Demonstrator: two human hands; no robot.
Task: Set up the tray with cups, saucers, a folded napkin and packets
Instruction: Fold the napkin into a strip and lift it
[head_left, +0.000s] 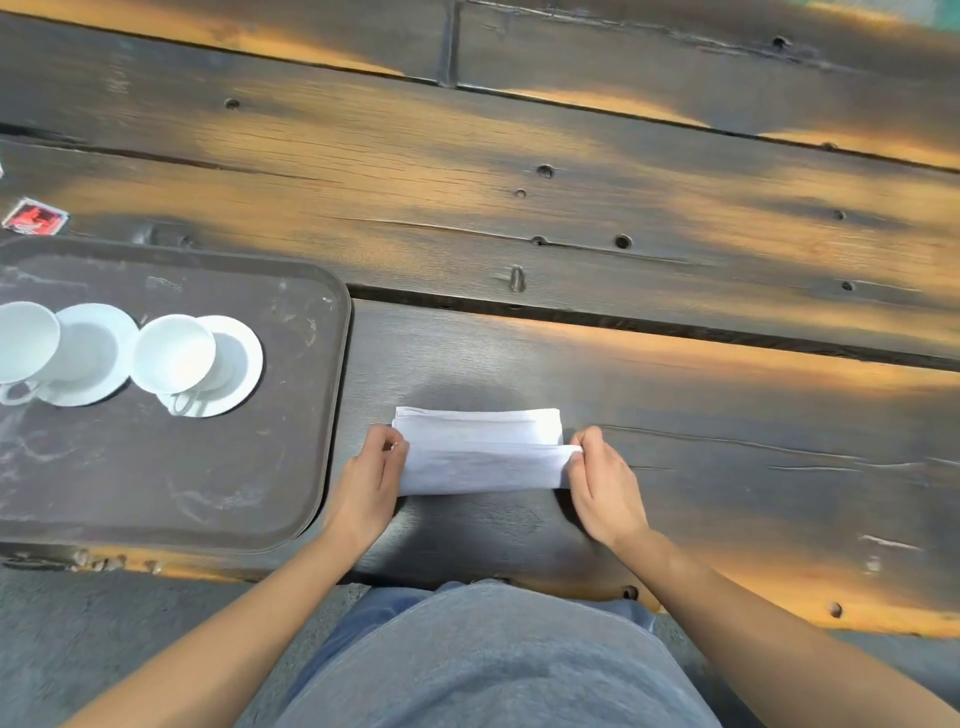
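White napkin (480, 449) lies flat on the table (675, 249), just right of the tray (208, 478) right rim, not touching it, close to table's near edge. It's folded into a long strip. Near flap is laid over far layers, and far layers' edge shows past the flap.

Left hand (371, 478) pinches the napkin end nearest tray, thumb + fingers curled on it. Right hand (602, 483) pinches the opposite end at flap corner.

On tray, left half, mid-depth: right cup (174, 353) on right saucer (244, 358). Left cup (23, 335), partly cut by frame edge, sits on left saucer (96, 345). Saucers are just beside each other; can't tell if touching. Handles point to tray's near rim.

Wide strip of brown tray floor shows btw right saucer and right rim, also along near rim.

Red packet (35, 217) is on table just beyond tray's far rim, left end, off tray. Plank gap runs rightward from tray's far-right corner.
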